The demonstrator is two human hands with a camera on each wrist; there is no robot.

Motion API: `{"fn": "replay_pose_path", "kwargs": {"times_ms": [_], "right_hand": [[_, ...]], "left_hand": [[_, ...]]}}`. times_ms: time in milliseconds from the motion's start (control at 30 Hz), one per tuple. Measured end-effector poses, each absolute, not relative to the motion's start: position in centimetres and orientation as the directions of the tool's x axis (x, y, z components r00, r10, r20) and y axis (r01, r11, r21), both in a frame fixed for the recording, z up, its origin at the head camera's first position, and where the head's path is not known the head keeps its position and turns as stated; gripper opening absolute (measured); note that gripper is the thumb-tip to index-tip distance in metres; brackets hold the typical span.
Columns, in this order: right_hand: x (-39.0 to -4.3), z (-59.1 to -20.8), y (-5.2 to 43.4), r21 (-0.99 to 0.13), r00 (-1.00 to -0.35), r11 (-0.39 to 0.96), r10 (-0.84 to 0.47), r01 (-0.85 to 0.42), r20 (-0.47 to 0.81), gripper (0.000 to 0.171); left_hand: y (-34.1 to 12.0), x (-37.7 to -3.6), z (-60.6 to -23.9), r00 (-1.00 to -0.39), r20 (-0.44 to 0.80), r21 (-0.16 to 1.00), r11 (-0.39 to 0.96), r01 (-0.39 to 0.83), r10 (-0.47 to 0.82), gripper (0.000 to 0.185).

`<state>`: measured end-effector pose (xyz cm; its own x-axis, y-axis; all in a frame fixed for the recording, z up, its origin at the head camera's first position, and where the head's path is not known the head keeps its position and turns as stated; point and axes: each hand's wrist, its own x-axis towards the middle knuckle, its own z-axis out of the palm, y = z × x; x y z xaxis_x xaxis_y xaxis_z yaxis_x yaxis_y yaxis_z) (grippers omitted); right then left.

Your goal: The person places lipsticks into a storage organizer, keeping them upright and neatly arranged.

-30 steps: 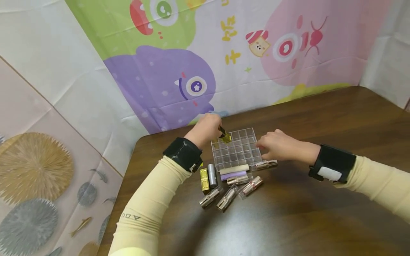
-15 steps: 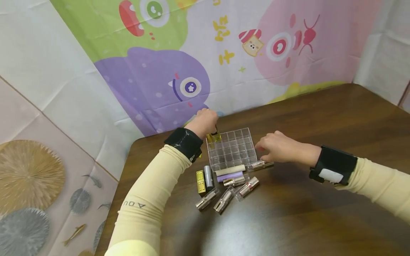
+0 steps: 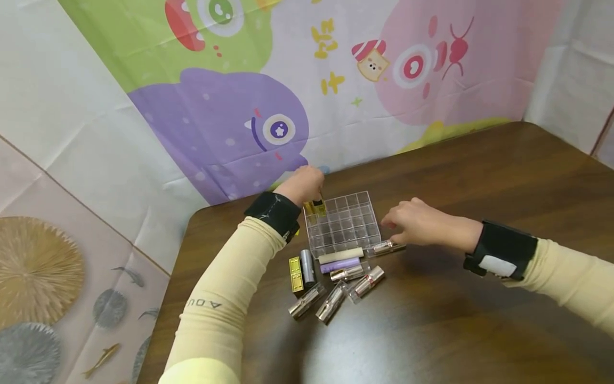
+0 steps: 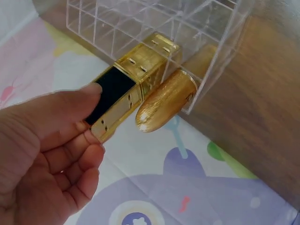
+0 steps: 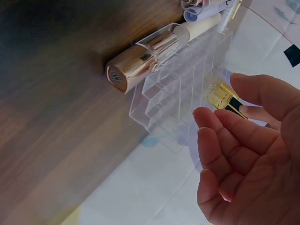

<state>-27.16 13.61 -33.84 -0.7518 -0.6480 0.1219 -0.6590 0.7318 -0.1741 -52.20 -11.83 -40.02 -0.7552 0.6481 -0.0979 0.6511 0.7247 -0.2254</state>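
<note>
**Two hands at a clear lipstick organiser on a dark tabletop**

Near the centre of the head view, we saw a clear plastic organiser [image 3: 346, 221] divided into small square compartments, standing on a dark wooden tabletop [image 3: 455, 330]. The left hand [image 3: 303, 184] reached in from the lower left and hovered over the organiser's upper left corner. Its fingers [image 4: 65, 110] pinched the black end of a square gold lipstick [image 4: 129, 84], thumb on top and the other fingers curled beneath. In the left wrist view the gold end of that lipstick sat partly inside a corner compartment, tilted rather than upright. Just beside it lay a rounded gold tube [image 4: 164, 101], touching the organiser's outer wall.

The right hand [image 3: 422, 221] came in from the right of the frame and hovered just beside the organiser's right edge. Its fingers [image 5: 225, 140] were relaxed and slightly spread, holding nothing. A rose-gold lipstick with a clear cap [image 5: 143, 55] lay on the tabletop against the organiser's near corner, close below that hand.

Below the organiser in the head view, more lipsticks lay in a loose cluster: a cream tube [image 3: 341, 255], a purple tube [image 3: 339, 264], a gold one [image 3: 295, 274], a grey one [image 3: 307, 266] and several silver ones with clear caps [image 3: 331, 303].

Behind the tabletop hung a cartoon cloth [image 3: 288, 80] in green, purple and pink.
</note>
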Motion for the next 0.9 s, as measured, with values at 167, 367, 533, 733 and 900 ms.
{"fn": "replay_pose_path", "kwargs": {"times_ms": [167, 367, 533, 733, 900], "right_hand": [[-26.9, -33.8, 13.9, -0.179, -0.759, 0.738, -0.642, -0.65, 0.107, 0.027], [-27.0, -33.9, 14.4, -0.178, -0.771, 0.751, -0.629, -0.636, 0.1, 0.028], [-27.4, -34.2, 14.4, -0.175, -0.771, 0.751, -0.628, -0.637, 0.109, 0.029], [-28.1, -34.6, 14.4, -0.117, -0.754, 0.745, -0.65, -0.657, 0.094, 0.024], [-28.7, -35.2, 14.4, -0.057, -0.729, 0.727, -0.681, -0.685, 0.069, 0.016]], "left_hand": [[-12.1, -52.0, -40.6, -0.774, -0.129, -0.212, 0.745, 0.633, 0.62, 0.01], [-11.4, -49.6, -38.1, -0.778, -0.13, -0.2, 0.753, 0.627, 0.614, 0.018], [-10.0, -43.4, -32.6, -0.835, -0.215, -0.213, 0.81, 0.546, 0.506, 0.01], [-10.7, -36.1, -25.6, -0.861, -0.063, -0.086, 0.856, 0.509, 0.505, 0.028], [-12.6, -34.6, -24.1, -0.864, -0.011, -0.004, 0.864, 0.503, 0.503, 0.039]]}}
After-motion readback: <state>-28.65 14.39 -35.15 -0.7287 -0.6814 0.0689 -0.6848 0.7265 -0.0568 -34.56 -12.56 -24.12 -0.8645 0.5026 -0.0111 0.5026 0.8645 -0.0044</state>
